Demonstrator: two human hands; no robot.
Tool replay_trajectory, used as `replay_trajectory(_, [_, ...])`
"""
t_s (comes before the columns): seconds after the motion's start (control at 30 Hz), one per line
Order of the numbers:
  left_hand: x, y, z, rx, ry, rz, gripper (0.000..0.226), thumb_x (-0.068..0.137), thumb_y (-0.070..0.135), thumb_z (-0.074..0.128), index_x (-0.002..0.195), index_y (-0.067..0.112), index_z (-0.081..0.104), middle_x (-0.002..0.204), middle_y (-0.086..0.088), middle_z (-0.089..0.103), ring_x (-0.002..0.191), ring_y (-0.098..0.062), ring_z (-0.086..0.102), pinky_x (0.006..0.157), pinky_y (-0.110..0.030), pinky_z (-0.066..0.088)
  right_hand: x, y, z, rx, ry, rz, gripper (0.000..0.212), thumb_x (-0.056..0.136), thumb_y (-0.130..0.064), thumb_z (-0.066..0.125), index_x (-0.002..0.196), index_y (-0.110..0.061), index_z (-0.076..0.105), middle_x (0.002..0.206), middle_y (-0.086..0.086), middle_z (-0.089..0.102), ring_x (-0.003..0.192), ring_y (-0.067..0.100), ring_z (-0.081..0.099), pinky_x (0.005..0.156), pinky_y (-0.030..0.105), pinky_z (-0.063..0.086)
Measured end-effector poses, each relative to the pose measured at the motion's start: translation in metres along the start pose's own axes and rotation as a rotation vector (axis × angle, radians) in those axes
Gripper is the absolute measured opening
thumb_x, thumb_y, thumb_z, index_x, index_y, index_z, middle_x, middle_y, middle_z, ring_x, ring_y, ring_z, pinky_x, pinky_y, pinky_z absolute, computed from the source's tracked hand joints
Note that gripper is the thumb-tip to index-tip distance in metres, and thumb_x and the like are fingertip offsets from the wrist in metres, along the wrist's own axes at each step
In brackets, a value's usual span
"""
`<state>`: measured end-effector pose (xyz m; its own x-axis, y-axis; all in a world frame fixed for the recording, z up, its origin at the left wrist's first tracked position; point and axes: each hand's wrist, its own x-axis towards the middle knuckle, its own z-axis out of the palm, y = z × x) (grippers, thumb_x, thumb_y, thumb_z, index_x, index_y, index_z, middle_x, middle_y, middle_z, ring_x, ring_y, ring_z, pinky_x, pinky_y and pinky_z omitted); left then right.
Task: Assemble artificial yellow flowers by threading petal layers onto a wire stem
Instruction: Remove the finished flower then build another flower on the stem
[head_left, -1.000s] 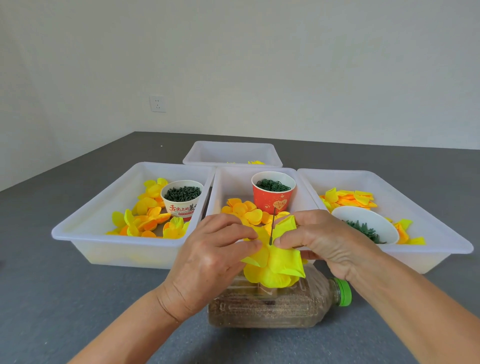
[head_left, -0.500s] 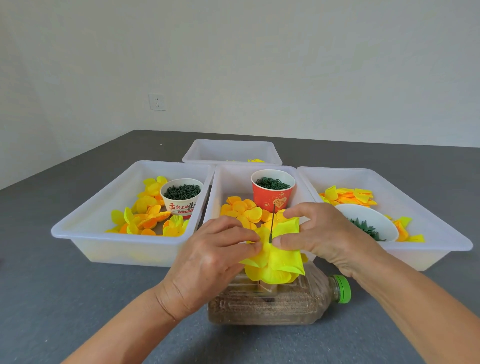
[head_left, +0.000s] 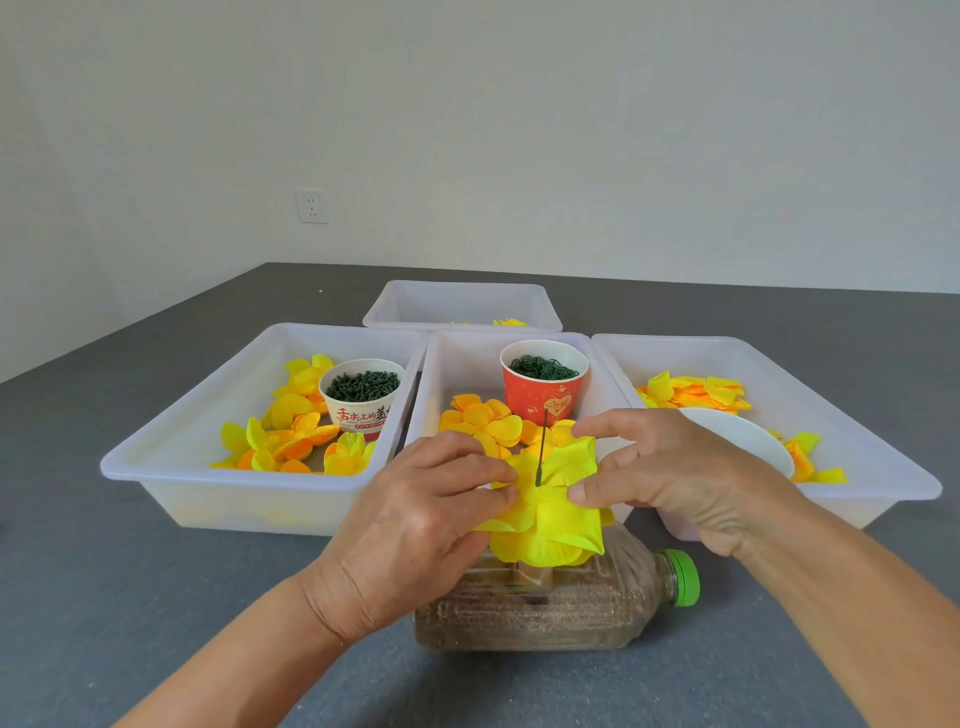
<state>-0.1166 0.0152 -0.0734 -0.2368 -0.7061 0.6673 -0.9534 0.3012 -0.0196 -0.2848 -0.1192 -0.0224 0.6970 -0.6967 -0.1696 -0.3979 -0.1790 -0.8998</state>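
Observation:
A stack of yellow petal layers (head_left: 550, 525) sits threaded on a thin dark wire stem (head_left: 542, 447), which stands upright from a sand-filled plastic bottle (head_left: 571, 608) lying on its side. My left hand (head_left: 415, 519) pinches the petals' left edge close to the wire. My right hand (head_left: 675, 478) holds the right side: its thumb lies on the petals and its fingers curve behind the upturned edge, with the index finger raised. The wire's tip pokes up well above the petals.
Four white trays stand behind: the left tray (head_left: 171, 457) with petals and a white cup (head_left: 361, 395) of green bits, the middle tray (head_left: 436, 364) with a red cup (head_left: 543, 384), the right tray (head_left: 883, 452) with a white bowl (head_left: 737, 436), the far tray (head_left: 462, 296).
The petal layers have slid lower on the wire, so more stem shows above them. My right index finger has lifted off the wire and the right hand's fingers have spread.

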Motion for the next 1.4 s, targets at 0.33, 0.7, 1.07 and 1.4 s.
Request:
replay_trajectory(0.33, [0.003, 0.006, -0.003, -0.081, -0.005, -0.028, 0.017, 0.072, 0.012, 0.067, 0.088, 0.006, 0.073, 0.105, 0.002, 0.069, 0.090, -0.022, 0.059, 0.077, -0.033, 0.051, -0.004, 0.007, 0.008, -0.203, 0.104, -0.133, 0.068, 0.070, -0.008, 0.078, 0.129, -0.023, 0.048, 0.071, 0.003, 0.067, 0.073, 0.017, 0.065, 0.079, 0.035, 0.051])
replay_trajectory(0.7, [0.022, 0.012, 0.005, -0.376, 0.117, -0.444, 0.024, 0.080, 0.029, 0.071, 0.065, 0.010, 0.071, 0.073, 0.010, 0.070, 0.076, -0.003, 0.060, 0.072, -0.024, 0.048, -0.001, 0.018, 0.011, -0.251, 0.117, -0.159, 0.071, 0.070, -0.007, 0.076, 0.133, -0.021, 0.047, 0.074, 0.005, 0.068, 0.073, 0.013, 0.063, 0.082, 0.031, 0.051])
replay_trajectory(1.07, [0.031, 0.007, 0.010, -0.835, -0.005, -0.757, 0.008, 0.071, 0.008, 0.077, 0.074, 0.016, 0.075, 0.073, 0.012, 0.062, 0.075, -0.005, 0.059, 0.071, -0.017, 0.047, 0.005, 0.023, 0.013, -0.250, 0.129, -0.151, 0.066, 0.068, -0.009, 0.076, 0.128, -0.022, 0.051, 0.060, -0.005, 0.050, 0.059, 0.010, 0.050, 0.071, 0.032, 0.048])
replay_trajectory(1.4, [0.025, 0.003, 0.015, -0.779, -0.011, -0.634, 0.015, 0.066, 0.029, 0.072, 0.064, 0.014, 0.071, 0.078, -0.001, 0.061, 0.075, -0.015, 0.059, 0.071, -0.017, 0.045, 0.005, 0.024, 0.015, -0.270, 0.093, -0.119, 0.068, 0.069, -0.010, 0.073, 0.131, -0.023, 0.048, 0.068, -0.006, 0.048, 0.073, 0.015, 0.052, 0.087, 0.036, 0.050])
